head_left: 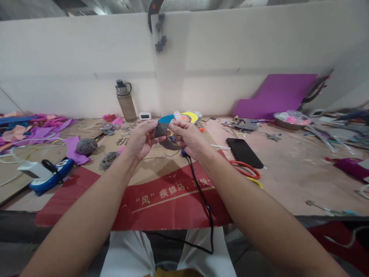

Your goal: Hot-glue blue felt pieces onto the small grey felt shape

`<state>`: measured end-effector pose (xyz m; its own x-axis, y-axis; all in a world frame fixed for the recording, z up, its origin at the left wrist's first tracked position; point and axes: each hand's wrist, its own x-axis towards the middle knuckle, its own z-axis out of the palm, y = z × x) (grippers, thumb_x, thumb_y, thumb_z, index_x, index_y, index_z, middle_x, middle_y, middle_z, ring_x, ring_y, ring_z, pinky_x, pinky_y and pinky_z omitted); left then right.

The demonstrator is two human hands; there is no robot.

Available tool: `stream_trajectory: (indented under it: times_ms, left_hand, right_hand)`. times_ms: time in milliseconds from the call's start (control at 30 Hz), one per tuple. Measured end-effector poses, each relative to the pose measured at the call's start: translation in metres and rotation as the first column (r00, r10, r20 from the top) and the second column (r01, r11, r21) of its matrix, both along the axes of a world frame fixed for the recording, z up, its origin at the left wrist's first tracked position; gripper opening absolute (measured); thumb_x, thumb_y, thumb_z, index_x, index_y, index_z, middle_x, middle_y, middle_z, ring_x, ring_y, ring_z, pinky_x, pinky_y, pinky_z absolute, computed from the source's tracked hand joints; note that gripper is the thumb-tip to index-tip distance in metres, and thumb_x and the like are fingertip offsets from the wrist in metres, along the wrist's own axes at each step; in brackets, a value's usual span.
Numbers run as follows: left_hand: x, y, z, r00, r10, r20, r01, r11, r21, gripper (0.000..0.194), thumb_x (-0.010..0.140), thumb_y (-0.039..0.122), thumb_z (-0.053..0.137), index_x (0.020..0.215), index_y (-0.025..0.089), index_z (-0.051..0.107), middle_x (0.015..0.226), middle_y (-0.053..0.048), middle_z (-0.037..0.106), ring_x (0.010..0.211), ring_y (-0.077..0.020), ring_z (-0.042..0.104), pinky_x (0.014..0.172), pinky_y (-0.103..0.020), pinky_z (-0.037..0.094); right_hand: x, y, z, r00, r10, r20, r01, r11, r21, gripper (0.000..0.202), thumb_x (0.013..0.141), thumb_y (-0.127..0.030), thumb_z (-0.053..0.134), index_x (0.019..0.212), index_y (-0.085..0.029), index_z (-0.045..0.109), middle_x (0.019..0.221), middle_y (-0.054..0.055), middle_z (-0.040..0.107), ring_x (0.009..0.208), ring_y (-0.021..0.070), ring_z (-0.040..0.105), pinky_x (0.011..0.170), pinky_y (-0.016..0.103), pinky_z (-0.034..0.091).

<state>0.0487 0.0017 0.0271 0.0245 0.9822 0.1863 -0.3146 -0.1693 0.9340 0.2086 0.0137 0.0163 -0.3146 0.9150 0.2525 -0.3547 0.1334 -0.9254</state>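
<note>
Above the middle of the cardboard, my left hand [142, 139] is closed with thumb and fingers on a small grey felt piece [161, 130]. My right hand [186, 136] pinches the same piece from the other side, its fingertips close to those of the left. A blue patch [166, 119] shows just behind the felt; whether it is joined to it I cannot tell. Below the hands lies a dark round object [170, 144], partly covered by them. A black cable [198, 188] runs from a blue end beneath my right hand down over the table edge.
Grey yarn balls [87, 146] and a blue power strip [53, 177] lie to the left. A bottle [125, 102] stands at the back. On the right are a black phone [244, 153], a red ring [246, 170], and a bowl [290, 124] with pink pieces.
</note>
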Motion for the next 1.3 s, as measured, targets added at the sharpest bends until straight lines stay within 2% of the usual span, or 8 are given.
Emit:
stream_trajectory:
  times_ms: [233, 433, 533, 700, 833, 1033, 1300]
  left_hand:
    - [0.002, 0.001, -0.001, 0.999, -0.045, 0.006, 0.045, 0.999, -0.001, 0.014, 0.078, 0.026, 0.069, 0.082, 0.016, 0.060, 0.075, -0.004, 0.070, 0.063, -0.0139, 0.069, 0.048, -0.018, 0.053]
    - [0.008, 0.002, -0.007, 1.000, -0.022, -0.014, 0.022, 0.998, 0.053, 0.029, 0.069, 0.033, 0.082, 0.077, 0.017, 0.059, 0.069, 0.000, 0.064, 0.057, -0.0097, 0.060, 0.039, -0.014, 0.043]
    - [0.009, 0.001, -0.010, 0.999, -0.004, -0.037, 0.007, 0.997, 0.081, 0.029, 0.068, 0.034, 0.083, 0.075, 0.017, 0.061, 0.073, -0.001, 0.065, 0.061, -0.0101, 0.060, 0.043, -0.016, 0.047]
    - [0.012, -0.004, -0.010, 0.996, -0.041, -0.079, 0.051, 0.990, 0.129, 0.019, 0.072, 0.030, 0.075, 0.081, 0.015, 0.067, 0.089, -0.007, 0.071, 0.082, -0.0184, 0.068, 0.052, -0.021, 0.054]
    - [0.015, -0.006, -0.009, 0.994, -0.003, -0.112, 0.021, 0.987, 0.161, 0.023, 0.070, 0.030, 0.076, 0.086, 0.014, 0.071, 0.092, -0.008, 0.072, 0.079, -0.0179, 0.068, 0.058, -0.025, 0.057]
    - [0.017, -0.002, -0.012, 0.995, 0.067, -0.068, -0.055, 0.983, 0.176, 0.017, 0.073, 0.028, 0.075, 0.084, 0.016, 0.069, 0.084, -0.003, 0.072, 0.080, -0.0146, 0.068, 0.075, -0.029, 0.060]
    - [0.016, -0.004, -0.009, 0.988, 0.149, -0.046, -0.141, 0.980, 0.141, 0.019, 0.069, 0.025, 0.077, 0.075, 0.018, 0.060, 0.070, 0.002, 0.064, 0.066, -0.0117, 0.064, 0.073, -0.031, 0.060]
  right_hand:
    - [-0.001, -0.005, 0.002, 0.998, 0.064, 0.004, -0.064, 0.997, 0.035, 0.032, 0.072, -0.047, 0.076, 0.073, -0.021, 0.057, 0.062, -0.006, 0.049, 0.047, 0.0050, 0.020, 0.044, 0.025, 0.014]
    - [-0.007, -0.002, -0.003, 0.999, -0.038, 0.012, 0.038, 0.998, 0.043, 0.028, 0.073, -0.043, 0.076, 0.078, -0.019, 0.062, 0.066, -0.005, 0.053, 0.047, 0.0041, 0.025, 0.042, 0.022, 0.017]
    - [-0.012, -0.001, -0.007, 0.994, -0.109, 0.015, 0.108, 0.992, 0.057, 0.027, 0.074, -0.042, 0.075, 0.078, -0.019, 0.062, 0.064, -0.005, 0.053, 0.047, 0.0040, 0.027, 0.041, 0.021, 0.019]
    - [-0.016, -0.002, -0.010, 0.967, -0.248, 0.050, 0.241, 0.964, 0.113, 0.022, 0.077, -0.039, 0.071, 0.079, -0.019, 0.062, 0.063, -0.004, 0.053, 0.052, 0.0065, 0.040, 0.047, 0.021, 0.030]
    - [-0.015, -0.003, -0.010, 0.931, -0.348, 0.112, 0.323, 0.927, 0.191, 0.019, 0.080, -0.037, 0.068, 0.079, -0.018, 0.065, 0.065, -0.003, 0.056, 0.057, 0.0080, 0.044, 0.053, 0.023, 0.035]
    - [-0.014, -0.004, -0.010, 0.893, -0.420, 0.164, 0.349, 0.874, 0.338, 0.015, 0.082, -0.031, 0.063, 0.086, -0.018, 0.067, 0.061, -0.006, 0.046, 0.058, 0.0087, 0.040, 0.059, 0.024, 0.037]
    - [-0.014, -0.003, -0.012, 0.898, -0.411, 0.160, 0.337, 0.873, 0.351, 0.014, 0.082, -0.033, 0.064, 0.082, -0.019, 0.064, 0.060, -0.007, 0.040, 0.057, 0.0089, 0.036, 0.058, 0.025, 0.034]
